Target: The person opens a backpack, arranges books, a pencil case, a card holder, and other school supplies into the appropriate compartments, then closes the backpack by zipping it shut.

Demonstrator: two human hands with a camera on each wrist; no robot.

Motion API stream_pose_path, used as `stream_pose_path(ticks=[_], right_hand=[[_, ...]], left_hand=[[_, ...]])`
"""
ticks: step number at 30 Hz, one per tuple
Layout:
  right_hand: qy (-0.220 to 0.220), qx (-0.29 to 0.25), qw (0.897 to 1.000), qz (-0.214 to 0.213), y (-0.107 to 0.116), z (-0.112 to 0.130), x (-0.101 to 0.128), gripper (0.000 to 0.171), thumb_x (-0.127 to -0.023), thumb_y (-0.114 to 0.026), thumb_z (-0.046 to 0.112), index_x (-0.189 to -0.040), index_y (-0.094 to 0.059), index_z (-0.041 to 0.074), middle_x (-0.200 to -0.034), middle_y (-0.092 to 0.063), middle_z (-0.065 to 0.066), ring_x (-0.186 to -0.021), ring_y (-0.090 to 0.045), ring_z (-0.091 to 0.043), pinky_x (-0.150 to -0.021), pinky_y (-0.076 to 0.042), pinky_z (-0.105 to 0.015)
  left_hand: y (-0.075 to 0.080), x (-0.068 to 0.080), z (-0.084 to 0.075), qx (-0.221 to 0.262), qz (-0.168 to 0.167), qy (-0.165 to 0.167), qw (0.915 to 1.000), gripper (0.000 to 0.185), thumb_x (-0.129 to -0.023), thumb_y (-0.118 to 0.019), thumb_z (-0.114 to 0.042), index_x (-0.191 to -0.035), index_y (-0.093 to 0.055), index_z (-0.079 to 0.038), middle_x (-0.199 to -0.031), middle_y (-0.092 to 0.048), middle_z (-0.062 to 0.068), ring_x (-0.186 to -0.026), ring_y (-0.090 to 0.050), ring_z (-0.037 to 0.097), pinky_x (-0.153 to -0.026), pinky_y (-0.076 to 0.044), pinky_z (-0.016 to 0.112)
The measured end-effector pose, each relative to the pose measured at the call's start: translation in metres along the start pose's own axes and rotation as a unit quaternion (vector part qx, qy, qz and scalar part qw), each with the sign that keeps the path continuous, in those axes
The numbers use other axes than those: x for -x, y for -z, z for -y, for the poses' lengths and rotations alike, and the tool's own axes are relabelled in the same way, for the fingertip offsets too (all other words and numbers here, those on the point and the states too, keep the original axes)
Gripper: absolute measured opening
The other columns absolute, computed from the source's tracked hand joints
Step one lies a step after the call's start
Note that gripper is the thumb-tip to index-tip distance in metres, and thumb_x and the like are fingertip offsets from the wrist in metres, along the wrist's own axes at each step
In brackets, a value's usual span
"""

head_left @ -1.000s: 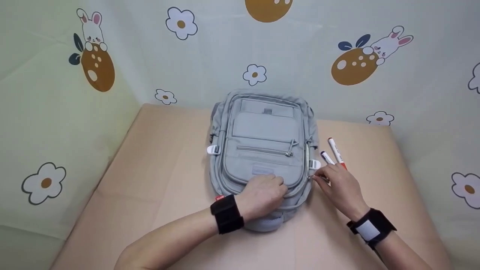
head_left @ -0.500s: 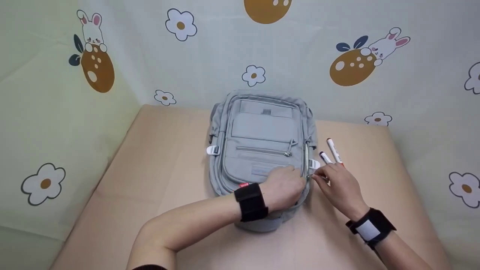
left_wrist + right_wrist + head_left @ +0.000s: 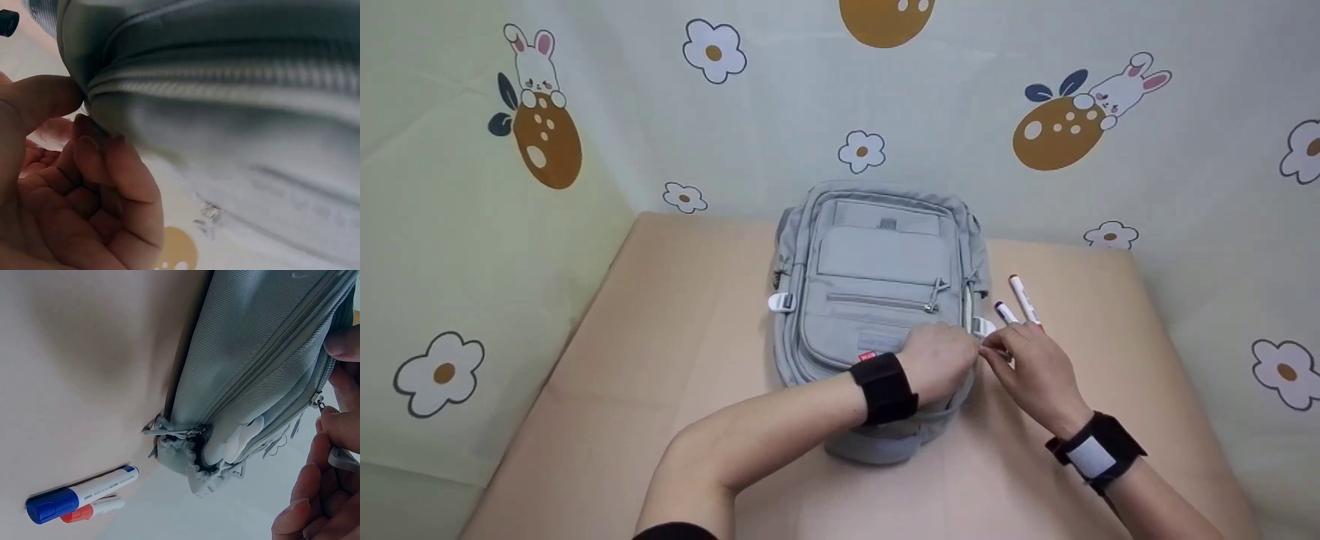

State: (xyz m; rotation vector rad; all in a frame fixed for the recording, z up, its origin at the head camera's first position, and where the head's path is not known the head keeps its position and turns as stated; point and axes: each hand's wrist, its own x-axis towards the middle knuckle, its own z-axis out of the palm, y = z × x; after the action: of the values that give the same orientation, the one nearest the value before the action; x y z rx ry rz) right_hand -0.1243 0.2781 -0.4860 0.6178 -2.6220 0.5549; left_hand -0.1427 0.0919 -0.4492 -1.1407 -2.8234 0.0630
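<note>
- A grey backpack (image 3: 877, 285) is laid flat on the middle of the counter (image 3: 660, 360).
- Its near right edge is pinched by the left hand (image 3: 937, 364).
- A zipper pull (image 3: 318, 401) there is apparently pinched by the right hand (image 3: 1031, 367).
- Two markers (image 3: 1018, 304) are seen just right of the backpack.

Head camera looks down and forward over the whole table (image 3: 675, 315), backdrop behind, both forearms reaching in from below. Left wrist camera sits pressed up close against the grey backpack (image 3: 236, 112), fabric filling the frame, blurred. Right wrist camera views the bag's side from low, a little farther back, markers (image 3: 81, 495) included. All three share the backpack's right edge.
</note>
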Motion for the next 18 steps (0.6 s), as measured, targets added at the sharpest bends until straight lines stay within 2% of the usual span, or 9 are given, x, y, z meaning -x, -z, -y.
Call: stream_pose_path(ticks=[6,18], right_hand=[[0.021,0.012,1.000,-0.012,-0.004,-0.007,-0.006,0.015,-0.085,-0.084,0.009,-0.091,-0.071,0.010,-0.085,-0.067,0.001,-0.075,-0.056,-0.015,-0.065,-0.045,-0.034],[0.000,0.015,1.000,-0.024,-0.013,-0.030,-0.033,0.011,-0.088,-0.081,0.011,-0.092,-0.071,0.010,-0.086,-0.068,-0.001,-0.076,-0.054,-0.020,-0.063,-0.043,-0.034]], left_hand=[[-0.002,0.000,0.004,0.024,0.010,0.012,0.9996,0.017,-0.099,-0.060,-0.024,-0.086,-0.069,-0.019,-0.079,-0.066,-0.004,-0.065,-0.062,0.015,-0.046,-0.050,0.033],[-0.007,0.004,0.005,-0.003,-0.016,-0.019,0.9997,0.010,-0.095,-0.061,-0.017,-0.087,-0.066,-0.019,-0.079,-0.065,-0.004,-0.064,-0.061,0.016,-0.046,-0.049,0.033]])
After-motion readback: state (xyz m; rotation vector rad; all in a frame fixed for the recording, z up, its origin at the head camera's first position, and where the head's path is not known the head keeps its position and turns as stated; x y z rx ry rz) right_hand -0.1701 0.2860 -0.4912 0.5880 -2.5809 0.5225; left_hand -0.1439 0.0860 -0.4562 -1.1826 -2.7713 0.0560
